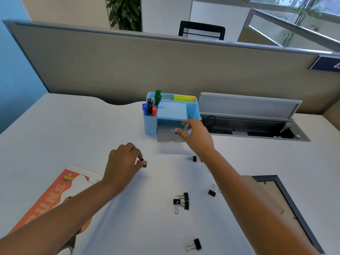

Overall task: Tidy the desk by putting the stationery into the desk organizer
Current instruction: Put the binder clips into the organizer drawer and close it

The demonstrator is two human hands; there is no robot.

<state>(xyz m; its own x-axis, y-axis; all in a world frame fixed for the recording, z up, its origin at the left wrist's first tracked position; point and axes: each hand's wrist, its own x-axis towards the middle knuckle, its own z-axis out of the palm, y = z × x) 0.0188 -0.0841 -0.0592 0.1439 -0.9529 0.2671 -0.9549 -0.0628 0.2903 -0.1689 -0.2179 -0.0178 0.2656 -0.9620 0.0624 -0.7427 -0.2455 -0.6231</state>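
While the right hand (196,137) is pinching one binder clip (173,130) over the open drawer (166,134) of the blue desk organizer (172,113) at twelve o'clock, the left hand (124,162) is closing its fingertips on another clip (142,162) at nine o'clock. Six more clips are lying loose on the white desk (156,227): one (192,158) near three o'clock, a cluster of three (182,201), one (212,191), and one (195,244) at six o'clock. Six markers (152,104) are standing in the organizer's cup. An orange leaflet (55,192) is reading "ALL NEW".
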